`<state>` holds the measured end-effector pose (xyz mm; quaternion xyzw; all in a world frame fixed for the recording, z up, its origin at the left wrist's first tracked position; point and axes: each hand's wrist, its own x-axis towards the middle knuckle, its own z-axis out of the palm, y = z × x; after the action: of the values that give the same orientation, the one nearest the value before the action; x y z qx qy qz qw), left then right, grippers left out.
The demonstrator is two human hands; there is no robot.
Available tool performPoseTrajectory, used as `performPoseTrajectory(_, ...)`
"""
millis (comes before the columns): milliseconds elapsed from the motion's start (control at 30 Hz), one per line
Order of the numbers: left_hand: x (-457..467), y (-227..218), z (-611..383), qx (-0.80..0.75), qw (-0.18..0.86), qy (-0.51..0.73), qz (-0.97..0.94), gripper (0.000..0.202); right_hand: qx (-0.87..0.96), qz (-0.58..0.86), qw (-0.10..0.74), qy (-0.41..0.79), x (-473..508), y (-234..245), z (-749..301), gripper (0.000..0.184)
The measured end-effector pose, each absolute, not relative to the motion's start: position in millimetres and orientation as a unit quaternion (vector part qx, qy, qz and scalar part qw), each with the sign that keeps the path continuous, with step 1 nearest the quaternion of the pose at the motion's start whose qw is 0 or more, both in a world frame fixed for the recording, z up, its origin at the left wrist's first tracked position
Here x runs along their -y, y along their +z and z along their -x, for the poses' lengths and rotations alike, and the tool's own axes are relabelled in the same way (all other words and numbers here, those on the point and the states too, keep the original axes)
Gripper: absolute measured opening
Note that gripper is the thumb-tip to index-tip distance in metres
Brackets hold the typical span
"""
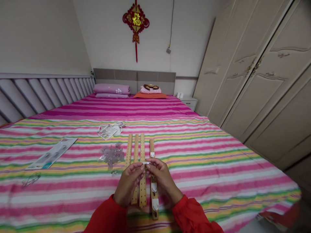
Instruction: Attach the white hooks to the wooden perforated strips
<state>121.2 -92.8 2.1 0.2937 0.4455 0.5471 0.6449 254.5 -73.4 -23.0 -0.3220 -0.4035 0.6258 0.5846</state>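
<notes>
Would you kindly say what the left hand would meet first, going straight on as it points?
Past the small white piece in its grip, the left hand would probably meet the right hand first, though depth is unclear.

Striped bed (206, 168): perforated wooden strips (142, 191), clear packets (113, 154), flat package (52, 154), folded bedding (110, 88)

left sleeve (109, 215): red, plain | right sleeve (194, 216): red, loose, creased | left hand (128, 183), right hand (163, 177): bare

A hand could pass over the striped sheet (218, 174) right of the right hand (160, 174), while wooden strips (143, 194) obstruct below and plastic bags (113, 154) crowd beyond the left hand (129, 183).
</notes>
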Motion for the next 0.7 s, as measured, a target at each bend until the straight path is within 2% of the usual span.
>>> performPoseTrajectory(267, 87, -3, -131, -0.443, 0.641, 0.545, -0.310, 0.048, 0.371, 0.341, 0.596, 0.625, 73, -28, -254, 0.025)
performPoseTrajectory(600, 76, -8, -122, -0.499, 0.508, 0.517, -0.475, 0.038, 0.390, 0.368, 0.583, 0.610, 71, -34, -258, 0.029)
performPoseTrajectory(700, 76, -5, -124, -0.498, 0.499, 0.500, -0.502, 0.035, 0.413, 0.375, 0.566, 0.607, 69, -35, -262, 0.032)
